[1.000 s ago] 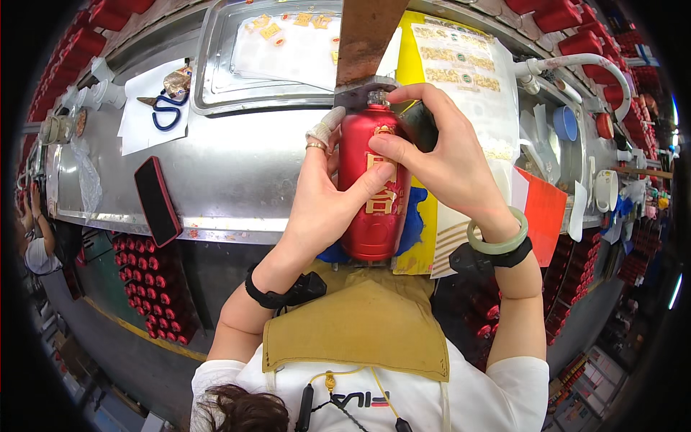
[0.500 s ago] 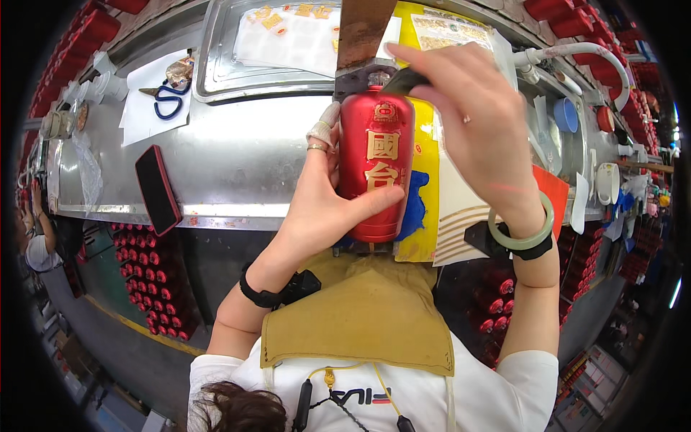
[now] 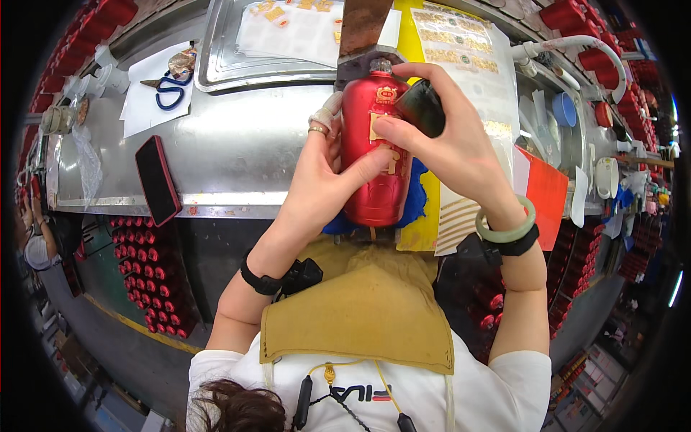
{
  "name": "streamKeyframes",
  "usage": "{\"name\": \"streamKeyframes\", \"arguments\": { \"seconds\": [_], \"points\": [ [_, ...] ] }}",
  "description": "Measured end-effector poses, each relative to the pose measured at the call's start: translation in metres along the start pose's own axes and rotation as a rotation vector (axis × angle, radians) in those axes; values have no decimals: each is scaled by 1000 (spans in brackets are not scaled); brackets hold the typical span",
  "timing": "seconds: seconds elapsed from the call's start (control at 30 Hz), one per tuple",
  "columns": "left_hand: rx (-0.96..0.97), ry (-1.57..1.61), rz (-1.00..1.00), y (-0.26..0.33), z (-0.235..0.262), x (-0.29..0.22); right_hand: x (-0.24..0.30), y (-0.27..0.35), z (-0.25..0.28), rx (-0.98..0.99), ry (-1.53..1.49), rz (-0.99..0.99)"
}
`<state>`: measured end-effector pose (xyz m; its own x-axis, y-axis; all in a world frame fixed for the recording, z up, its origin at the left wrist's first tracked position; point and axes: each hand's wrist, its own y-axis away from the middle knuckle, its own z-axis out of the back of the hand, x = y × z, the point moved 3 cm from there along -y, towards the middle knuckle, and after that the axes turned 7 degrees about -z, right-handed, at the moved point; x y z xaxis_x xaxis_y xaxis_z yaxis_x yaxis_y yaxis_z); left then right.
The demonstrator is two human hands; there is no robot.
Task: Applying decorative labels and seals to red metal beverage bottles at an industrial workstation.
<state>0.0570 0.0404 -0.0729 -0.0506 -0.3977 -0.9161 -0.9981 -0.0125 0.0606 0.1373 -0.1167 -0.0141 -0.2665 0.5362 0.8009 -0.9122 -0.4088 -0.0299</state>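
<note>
A glossy red bottle (image 3: pixel 367 189) with gold characters lies in front of me, its clear glass neck pointing away. My left hand (image 3: pixel 317 165) is closed round its left side, thumb across the front; a finger wears a pale cover. My right hand (image 3: pixel 453 129) holds a dark, rounded object (image 3: pixel 423 108) against the bottle's upper right side. That object's kind does not show. The right thumb rests on the gold lettering, and the forefinger reaches toward the neck. Blue cloth (image 3: pixel 414 198) shows beneath the bottle.
A metal tray (image 3: pixel 216 65) holds sheets with gold stickers. Scissors (image 3: pixel 169 93), a phone (image 3: pixel 157 180) and paper lie at left. Right of the bottle are a sticker sheet (image 3: pixel 468 72), a yellow board (image 3: pixel 417 234), a red sheet (image 3: pixel 543 198) and a white pipe (image 3: pixel 568 49). Red bottles (image 3: pixel 155 281) stand below the bench.
My right hand has come down from the bottle's neck to its upper right side, bringing the dark object along. The bottle has shifted slightly away from me, and its neck now shows.
</note>
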Motion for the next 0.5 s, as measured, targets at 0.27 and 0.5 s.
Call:
{"name": "streamKeyframes", "arguments": {
  "seconds": [0.27, 0.5],
  "points": [
    [-43, -85, -39, 0, -2, 5, -24, 1, -12, 41, -109, -171],
    [-14, -93, -64, 2, -3, 6, -24, 2, -12, 40, -116, -183]
  ]
}}
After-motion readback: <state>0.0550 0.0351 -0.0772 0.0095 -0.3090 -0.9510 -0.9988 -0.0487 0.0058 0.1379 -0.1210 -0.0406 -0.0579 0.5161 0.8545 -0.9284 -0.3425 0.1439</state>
